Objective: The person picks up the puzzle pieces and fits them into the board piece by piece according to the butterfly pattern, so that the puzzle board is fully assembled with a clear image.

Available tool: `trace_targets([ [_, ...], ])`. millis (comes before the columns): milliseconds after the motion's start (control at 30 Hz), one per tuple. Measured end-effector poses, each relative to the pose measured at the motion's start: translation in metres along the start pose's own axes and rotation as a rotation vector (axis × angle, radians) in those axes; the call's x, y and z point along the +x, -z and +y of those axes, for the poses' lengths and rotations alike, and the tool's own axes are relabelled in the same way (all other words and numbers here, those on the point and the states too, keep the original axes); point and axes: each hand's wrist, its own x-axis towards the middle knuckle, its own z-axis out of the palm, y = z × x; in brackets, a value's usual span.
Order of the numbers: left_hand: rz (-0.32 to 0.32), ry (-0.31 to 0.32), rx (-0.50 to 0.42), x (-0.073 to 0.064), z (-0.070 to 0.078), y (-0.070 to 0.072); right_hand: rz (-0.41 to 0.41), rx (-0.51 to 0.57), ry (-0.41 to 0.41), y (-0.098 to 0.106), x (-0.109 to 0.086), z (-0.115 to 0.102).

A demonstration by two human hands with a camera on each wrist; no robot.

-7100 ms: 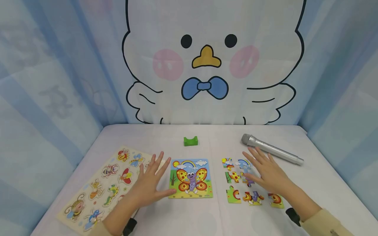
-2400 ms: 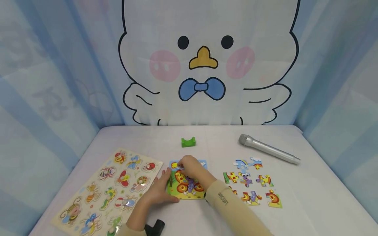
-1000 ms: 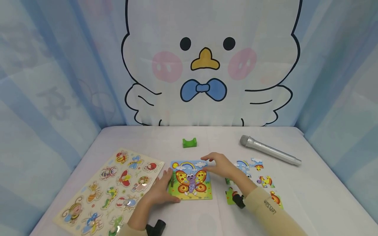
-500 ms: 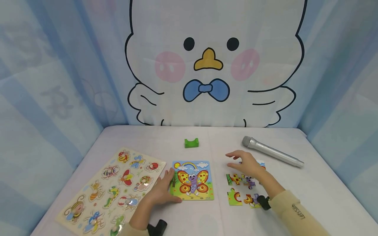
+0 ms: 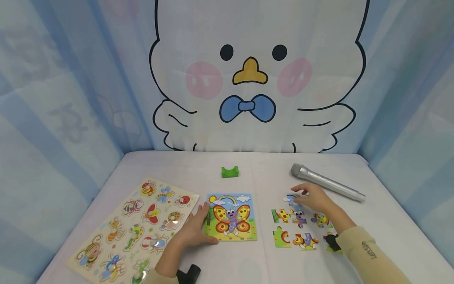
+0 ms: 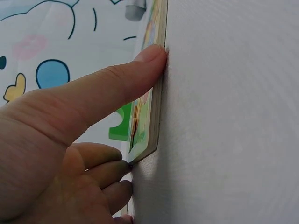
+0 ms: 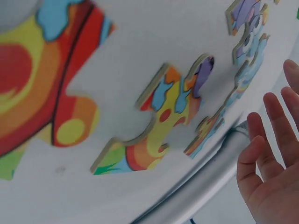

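Note:
A square butterfly puzzle board point(image 5: 231, 217) lies flat mid-table. My left hand point(image 5: 193, 232) rests at its lower left corner; in the left wrist view the straight thumb point(image 6: 112, 84) touches the board's near edge and the other fingers sit loosely by its left side. My right hand point(image 5: 315, 198), fingers loosely bent, is over the top row of loose jigsaw pieces point(image 5: 281, 237). A rainbow piece point(image 5: 290, 199) shows by its fingertips; whether they touch is unclear. The right wrist view shows nothing between the fingers of that right hand point(image 7: 271, 177). Part of the top row is hidden.
A large insect puzzle board point(image 5: 129, 219) lies at the left, near my left forearm. A silver microphone point(image 5: 330, 183) lies behind the loose pieces. The small green block point(image 5: 229, 172) stands behind the butterfly board. Patterned curtains surround the white table point(image 5: 244, 268).
The sun piece left the loose group and my right hand was at the board's upper left; since then that hand has moved right, over the loose pieces. The left hand stays by the board.

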Motion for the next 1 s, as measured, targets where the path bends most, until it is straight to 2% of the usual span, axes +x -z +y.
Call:
trace_targets([
  [200,-0.003,0.007,-0.006,-0.001,0.002,0.000,-0.034,-0.081,-0.035,0.003,0.000,0.015],
  [333,-0.003,0.016,-0.013,-0.001,0.003,0.000,-0.054,-0.096,-0.049,0.002,0.002,0.021],
  [700,0.003,0.009,0.000,-0.001,0.001,0.000,-0.063,-0.087,-0.030,0.000,0.006,0.019],
  [1000,0.008,0.009,0.005,0.002,-0.001,-0.001,-0.061,-0.095,-0.077,-0.001,0.007,0.017],
])
